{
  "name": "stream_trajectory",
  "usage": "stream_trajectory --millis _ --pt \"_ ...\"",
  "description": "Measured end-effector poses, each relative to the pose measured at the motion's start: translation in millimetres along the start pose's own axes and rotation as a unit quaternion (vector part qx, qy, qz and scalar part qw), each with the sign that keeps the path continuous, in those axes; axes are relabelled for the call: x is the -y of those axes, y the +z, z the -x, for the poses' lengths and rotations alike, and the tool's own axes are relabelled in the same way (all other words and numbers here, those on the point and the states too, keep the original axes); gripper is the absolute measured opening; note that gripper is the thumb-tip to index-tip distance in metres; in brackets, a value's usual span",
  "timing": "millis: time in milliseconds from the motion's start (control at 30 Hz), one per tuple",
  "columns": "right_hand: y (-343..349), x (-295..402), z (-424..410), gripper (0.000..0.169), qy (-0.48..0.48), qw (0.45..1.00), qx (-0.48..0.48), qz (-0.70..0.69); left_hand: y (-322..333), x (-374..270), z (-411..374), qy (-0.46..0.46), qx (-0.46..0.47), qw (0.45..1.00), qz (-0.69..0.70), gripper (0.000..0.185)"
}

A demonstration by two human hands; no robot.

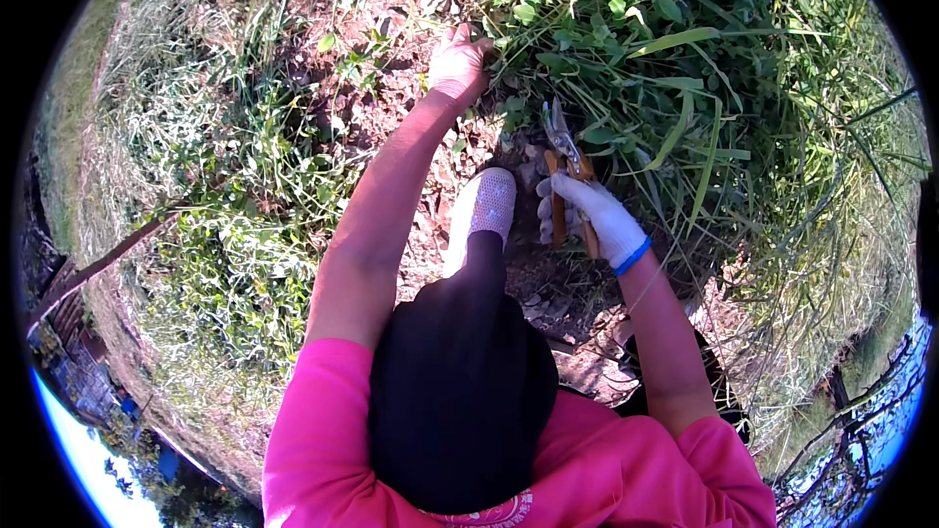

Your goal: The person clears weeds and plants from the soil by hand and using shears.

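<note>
My bare left hand [461, 64] reaches forward over the reddish soil, at the left edge of a dense patch of green weeds [623, 66]. Its fingers are bent by some thin stems; whether they grip one cannot be made out. In my right hand [590, 209], which wears a white knit glove with a blue cuff, is a pair of pruning shears [570, 161] with orange handles. The metal blades point forward, close to the leaves, and look slightly apart. My gloved fingers wrap around the handles.
A light mesh shoe [490, 205] stands on the soil between my arms. Leafy plants [264, 213] and dry grass grow on the left, where a brown branch [110, 257] slants in. Tall grass blades [689, 132] arch above my right hand. Bare branches show at the lower right.
</note>
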State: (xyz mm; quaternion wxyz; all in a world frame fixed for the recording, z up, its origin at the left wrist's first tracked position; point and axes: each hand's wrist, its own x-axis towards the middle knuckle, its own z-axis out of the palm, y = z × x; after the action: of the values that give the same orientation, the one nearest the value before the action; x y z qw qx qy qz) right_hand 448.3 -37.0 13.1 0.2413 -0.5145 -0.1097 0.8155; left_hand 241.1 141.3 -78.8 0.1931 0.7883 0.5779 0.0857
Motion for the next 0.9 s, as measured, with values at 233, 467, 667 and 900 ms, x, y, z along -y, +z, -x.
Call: stream_trajectory --millis 233,467,667,900 --pt "9 15 -11 0.036 -0.009 1.0 -0.004 -0.018 5 33 13 -0.053 -0.096 0.963 0.246 0.026" --pt "14 27 -20 0.034 -0.023 0.999 -0.037 -0.029 -1 -3 -5 -0.263 0.056 0.963 0.006 0.075" --pt "20 28 -19 0.033 -0.012 1.0 -0.015 -0.006 13 -14 -6 -0.25 0.025 0.963 -0.096 0.078" --pt "19 26 -37 0.037 0.004 1.0 0.002 -0.011 -4 50 -1 -0.191 0.029 0.977 0.091 0.036"
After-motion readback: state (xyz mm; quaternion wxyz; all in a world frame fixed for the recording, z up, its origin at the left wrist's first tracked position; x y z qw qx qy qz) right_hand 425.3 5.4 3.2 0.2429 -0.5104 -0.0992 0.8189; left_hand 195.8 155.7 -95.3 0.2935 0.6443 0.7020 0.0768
